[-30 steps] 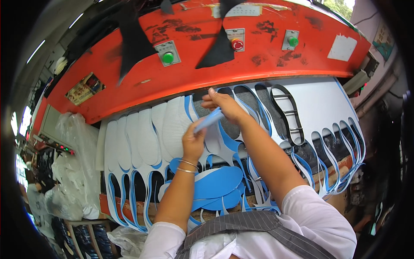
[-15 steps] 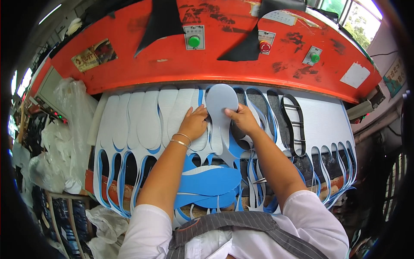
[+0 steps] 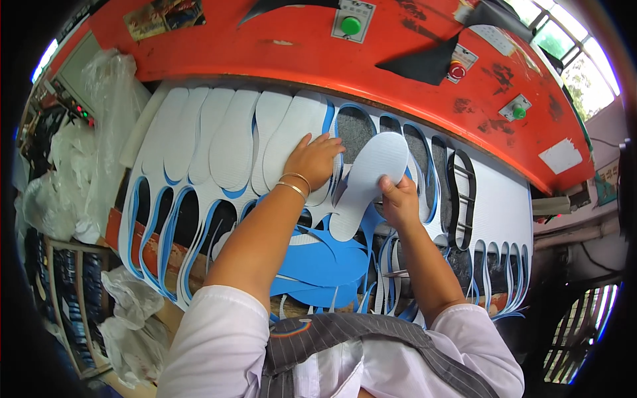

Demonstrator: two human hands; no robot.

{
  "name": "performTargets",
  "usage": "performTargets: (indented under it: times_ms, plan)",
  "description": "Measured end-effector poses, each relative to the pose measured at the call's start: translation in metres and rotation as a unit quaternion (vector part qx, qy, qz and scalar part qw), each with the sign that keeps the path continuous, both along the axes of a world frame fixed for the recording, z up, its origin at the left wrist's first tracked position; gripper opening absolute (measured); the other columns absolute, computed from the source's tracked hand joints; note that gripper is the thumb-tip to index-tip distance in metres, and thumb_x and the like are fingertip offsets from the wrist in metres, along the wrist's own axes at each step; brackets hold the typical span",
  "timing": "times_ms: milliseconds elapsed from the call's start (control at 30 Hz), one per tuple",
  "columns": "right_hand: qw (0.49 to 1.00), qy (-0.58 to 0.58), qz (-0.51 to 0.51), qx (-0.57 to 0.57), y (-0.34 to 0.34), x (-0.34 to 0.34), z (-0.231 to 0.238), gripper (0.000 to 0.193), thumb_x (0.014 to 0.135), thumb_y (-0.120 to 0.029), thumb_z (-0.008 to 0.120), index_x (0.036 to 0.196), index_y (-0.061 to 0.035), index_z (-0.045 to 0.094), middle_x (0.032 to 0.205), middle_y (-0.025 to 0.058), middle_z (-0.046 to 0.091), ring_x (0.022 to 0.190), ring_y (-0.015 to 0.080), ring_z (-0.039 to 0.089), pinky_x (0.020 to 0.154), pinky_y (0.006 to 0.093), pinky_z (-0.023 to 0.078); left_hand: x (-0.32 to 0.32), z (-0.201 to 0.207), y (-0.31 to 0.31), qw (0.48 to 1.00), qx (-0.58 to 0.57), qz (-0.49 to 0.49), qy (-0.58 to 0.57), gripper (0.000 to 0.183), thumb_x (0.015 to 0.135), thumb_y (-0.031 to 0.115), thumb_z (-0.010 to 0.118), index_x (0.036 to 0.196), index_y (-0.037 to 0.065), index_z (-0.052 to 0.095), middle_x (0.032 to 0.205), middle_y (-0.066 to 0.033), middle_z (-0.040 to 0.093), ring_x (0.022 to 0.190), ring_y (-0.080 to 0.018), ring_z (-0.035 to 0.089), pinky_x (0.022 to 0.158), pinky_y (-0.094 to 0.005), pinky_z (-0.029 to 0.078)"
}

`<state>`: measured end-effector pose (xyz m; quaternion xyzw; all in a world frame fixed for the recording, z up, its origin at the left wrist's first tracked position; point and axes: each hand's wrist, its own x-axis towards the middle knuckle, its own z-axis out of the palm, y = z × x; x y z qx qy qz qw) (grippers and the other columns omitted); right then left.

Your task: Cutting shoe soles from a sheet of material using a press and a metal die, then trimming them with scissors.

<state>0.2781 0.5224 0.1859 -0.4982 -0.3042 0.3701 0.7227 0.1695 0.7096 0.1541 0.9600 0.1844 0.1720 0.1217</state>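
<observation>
A white shoe insole (image 3: 378, 166) is gripped by my right hand (image 3: 400, 202), thumb on its upper face, held tilted over the cut sheet. My left hand (image 3: 314, 162) lies with fingers stretched out on the white ribbed sheet (image 3: 501, 192), beside a cut insole shape (image 3: 292, 142). Dark gaps show in the sheet where shapes are out. To the right of my right hand, a black sole-shaped cutting die (image 3: 452, 199) with crossbars rests on the sheet. Loose blue-faced insoles (image 3: 325, 260) are piled close to my body, between my forearms.
Beyond the sheet runs a red machine beam (image 3: 292, 53) with a green button (image 3: 350, 26) and a red button (image 3: 456, 70). Blue and white offcut strips (image 3: 176, 229) hang over the near edge. Clear plastic bags (image 3: 113, 106) hang at left.
The insole in my right hand has moved right and tilted, apart from my left hand. My left hand now lies flatter on the sheet. The whole view has shifted and turned.
</observation>
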Motion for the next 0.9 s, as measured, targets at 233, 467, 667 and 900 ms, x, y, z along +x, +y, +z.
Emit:
performTargets:
  times_ms: [233, 467, 667, 900]
  plan:
    - [0.997, -0.075, 0.027, -0.017, -0.02, -0.012, -0.012, 0.036, 0.087, -0.023, 0.064, 0.112, 0.0013, 0.056, 0.105, 0.0062, 0.061, 0.095, 0.0144, 0.056, 0.086, 0.029, 0.043, -0.01, -0.005, 0.006, 0.999, -0.042, -0.015, 0.014, 0.037, 0.087, 0.009, 0.04, 0.117, 0.017, 0.06, 0.134, -0.0005, 0.049, 0.131, -0.0177, 0.035, 0.11, -0.0411, 0.021]
    - [0.988, -0.122, -0.091, -0.025, -0.006, 0.008, -0.003, 0.03, 0.089, -0.022, 0.061, 0.11, -0.0012, 0.058, 0.101, 0.0039, 0.062, 0.094, 0.013, 0.056, 0.085, 0.0281, 0.042, -0.01, 0.001, -0.004, 0.992, -0.071, -0.085, -0.067, 0.039, 0.082, 0.011, 0.047, 0.12, 0.011, 0.056, 0.133, -0.0077, 0.048, 0.127, -0.0197, 0.04, 0.108, -0.038, 0.026]
    - [0.988, -0.136, 0.043, -0.067, 0.014, 0.045, 0.032, 0.045, 0.091, -0.029, 0.057, 0.124, -0.0007, 0.047, 0.116, 0.0079, 0.054, 0.11, 0.0157, 0.046, 0.095, 0.0303, 0.036, 0.014, 0.036, -0.062, 0.835, -0.506, 0.022, -0.215, 0.051, 0.074, 0.024, 0.07, 0.115, -0.001, 0.052, 0.121, -0.0189, 0.053, 0.111, -0.0247, 0.053, 0.09, -0.033, 0.043]
    - [0.976, -0.184, 0.076, -0.092, 0.021, 0.072, 0.007, 0.069, 0.088, -0.045, 0.057, 0.135, 0.0006, 0.033, 0.128, 0.0161, 0.045, 0.122, 0.0225, 0.04, 0.104, 0.0355, 0.029, 0.032, 0.045, -0.097, 0.814, -0.482, 0.119, -0.302, 0.041, 0.079, 0.016, 0.069, 0.112, -0.002, 0.052, 0.105, -0.0121, 0.059, 0.096, -0.0208, 0.058, 0.083, -0.0326, 0.046]
